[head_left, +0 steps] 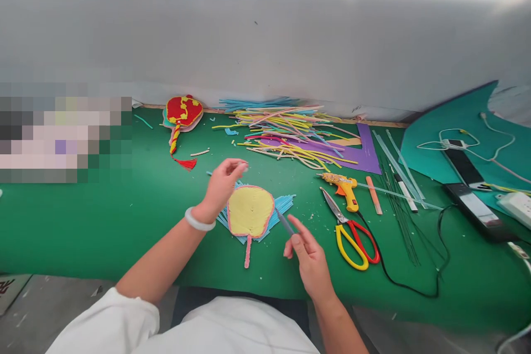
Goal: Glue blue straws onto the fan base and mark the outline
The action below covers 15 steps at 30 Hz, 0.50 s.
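Observation:
A small yellow hand fan (251, 213) with a pink edge and a pink handle lies flat before me. Under it, light blue fuzzy stems (284, 204) stick out on both sides. My left hand (222, 185) hovers at the fan's upper left, its fingers pinched together; whatever is between them is too small to make out. In my right hand (307, 254), a slim grey pointed tool (285, 223) is gripped between thumb and fingers, its tip by the fan's right edge. What kind of tool it is I cannot tell.
Fuzzy stems (286, 127) in several colours lie piled at the back, beside a red-and-yellow fan (183, 110) with a tassel. To the right are scissors (346, 227), a yellow glue gun (344, 185) with a trailing cord, glue sticks, wires, a marker (406, 193) and a power strip (516, 207).

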Tool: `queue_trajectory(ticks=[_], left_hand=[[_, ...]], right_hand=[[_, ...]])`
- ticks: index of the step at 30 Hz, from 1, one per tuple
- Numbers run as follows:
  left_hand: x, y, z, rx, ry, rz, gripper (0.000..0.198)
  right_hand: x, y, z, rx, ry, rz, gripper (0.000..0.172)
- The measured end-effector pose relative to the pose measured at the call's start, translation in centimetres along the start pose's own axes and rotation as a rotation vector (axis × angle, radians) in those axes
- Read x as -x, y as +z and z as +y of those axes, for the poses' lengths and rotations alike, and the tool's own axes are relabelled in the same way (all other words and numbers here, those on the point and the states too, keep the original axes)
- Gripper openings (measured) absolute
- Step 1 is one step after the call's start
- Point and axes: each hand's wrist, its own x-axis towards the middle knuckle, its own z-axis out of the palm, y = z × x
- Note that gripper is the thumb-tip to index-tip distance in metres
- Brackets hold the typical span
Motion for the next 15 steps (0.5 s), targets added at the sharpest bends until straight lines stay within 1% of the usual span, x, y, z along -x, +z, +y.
queue_trajectory(ticks=[2,5,7,9,11,13,15], left_hand=[[-2.6,2.3,-0.6,-0.089,0.048,-0.082,0.019],[-6.2,5.7,-1.6,-0.236,0.138,-0.182,0.012],[-8.0,7.5,-2.5,-0.331,0.18,-0.237,0.011],[-9.2,8.8,-3.6,-0.416,0.208,-0.272,0.011],[-9.9,9.6,-4.7,-0.491,0.224,-0.298,0.011],[-10.3,10.0,-5.6,-0.553,0.233,-0.315,0.014],[-10.4,9.9,-5.8,-0.599,0.24,-0.327,0.027]], right_hand=[[-1.1,-1.0,0.5,0.003,-0.052,0.146,0.049],[-2.3,-2.2,1.7,-0.035,-0.156,0.379,0.04],[-2.7,-2.6,2.3,-0.082,-0.178,0.469,0.035],[-2.8,-2.7,2.7,-0.118,-0.163,0.495,0.032],[-2.7,-2.8,2.7,-0.129,-0.143,0.495,0.031],[-2.7,-2.8,2.7,-0.128,-0.132,0.489,0.03],[-2.7,-2.8,2.6,-0.134,-0.129,0.477,0.029]])
